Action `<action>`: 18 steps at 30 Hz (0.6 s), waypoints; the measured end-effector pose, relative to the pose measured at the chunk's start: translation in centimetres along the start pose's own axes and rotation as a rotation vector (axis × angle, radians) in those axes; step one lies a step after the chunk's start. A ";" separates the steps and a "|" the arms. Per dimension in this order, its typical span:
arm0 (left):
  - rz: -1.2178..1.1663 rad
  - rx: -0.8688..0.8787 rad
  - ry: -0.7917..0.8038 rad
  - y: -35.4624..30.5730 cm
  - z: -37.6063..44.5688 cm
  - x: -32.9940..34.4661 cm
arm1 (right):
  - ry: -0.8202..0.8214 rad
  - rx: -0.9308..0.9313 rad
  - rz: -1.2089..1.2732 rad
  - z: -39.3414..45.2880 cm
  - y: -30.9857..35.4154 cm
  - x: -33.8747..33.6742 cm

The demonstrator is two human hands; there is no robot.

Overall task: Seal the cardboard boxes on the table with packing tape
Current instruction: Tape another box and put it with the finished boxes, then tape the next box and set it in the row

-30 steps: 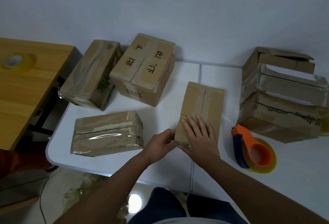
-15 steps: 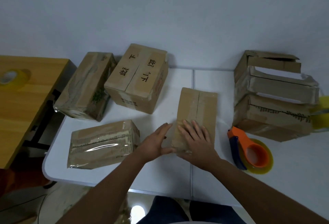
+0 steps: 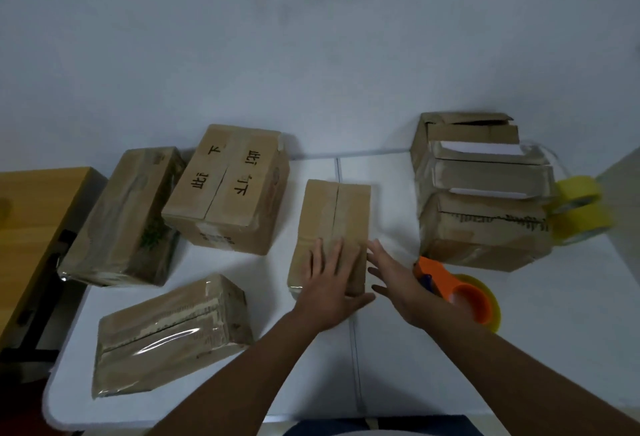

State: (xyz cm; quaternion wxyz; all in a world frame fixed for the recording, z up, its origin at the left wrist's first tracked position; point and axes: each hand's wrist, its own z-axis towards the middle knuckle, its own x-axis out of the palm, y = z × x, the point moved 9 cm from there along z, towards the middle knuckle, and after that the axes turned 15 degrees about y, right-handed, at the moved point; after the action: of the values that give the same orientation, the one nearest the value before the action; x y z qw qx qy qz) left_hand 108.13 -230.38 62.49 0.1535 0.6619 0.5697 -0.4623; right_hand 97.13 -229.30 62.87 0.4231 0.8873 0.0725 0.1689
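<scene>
A small cardboard box (image 3: 334,214) lies in the middle of the white table (image 3: 554,331), its top seam running away from me. My left hand (image 3: 330,283) rests flat on the box's near end, fingers straight. My right hand (image 3: 393,279) hovers open just right of the box, between it and the tape dispenser (image 3: 460,293), an orange and blue handle with a yellowish tape roll. Neither hand holds anything.
A taped box (image 3: 169,331) lies front left, another taped box (image 3: 128,214) at the far left, and a larger box with black characters (image 3: 228,189) behind. A stack of open boxes (image 3: 481,193) stands right, yellow tape rolls (image 3: 581,210) beside it. A wooden desk (image 3: 31,227) is left.
My left hand moved from the box's left side onto its near top. My right hand lifted off the box and shifted right, toward the tape dispenser. The camera tilted upward.
</scene>
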 end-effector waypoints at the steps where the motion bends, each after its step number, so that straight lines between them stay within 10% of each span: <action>1: 0.022 -0.013 0.019 -0.2 0.9 -0.4 | -0.032 -0.003 -0.029 0.3 0.4 -0.7; 18: 0.048 -0.008 -0.094 1.7 10.1 -9.0 | -0.537 0.125 -0.675 -6.0 -0.3 -13.6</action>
State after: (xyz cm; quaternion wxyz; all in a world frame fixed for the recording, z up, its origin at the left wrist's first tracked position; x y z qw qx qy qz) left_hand 105.89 -243.78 63.67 0.1940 0.6523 0.5475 -0.4869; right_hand 82.32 -228.47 62.90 0.4039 0.8502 0.2560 -0.2201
